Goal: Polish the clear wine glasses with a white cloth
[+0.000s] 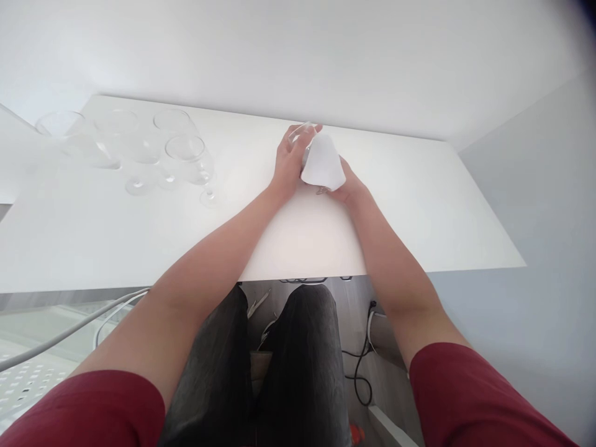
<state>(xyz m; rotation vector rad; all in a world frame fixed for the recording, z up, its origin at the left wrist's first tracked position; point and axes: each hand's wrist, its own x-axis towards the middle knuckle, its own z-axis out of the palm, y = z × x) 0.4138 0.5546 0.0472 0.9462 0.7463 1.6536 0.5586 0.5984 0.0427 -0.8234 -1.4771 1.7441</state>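
Observation:
Over the middle of the table, my left hand (292, 158) is closed around a clear glass (305, 131); its rim shows at the fingertips and the rest is mostly covered. My right hand (345, 180) grips a white cloth (323, 162) that is pressed against the glass and hangs down in front of it. Most of the right fingers are hidden behind the cloth. A small shiny bit pokes out under its lower edge, too small to make out.
Several clear stemmed glasses (185, 149) stand upright on the left part of the white table (419, 205). A wall runs along the far edge. A grey cable (69, 332) passes at lower left, and a black cord (358, 375) lies on the floor.

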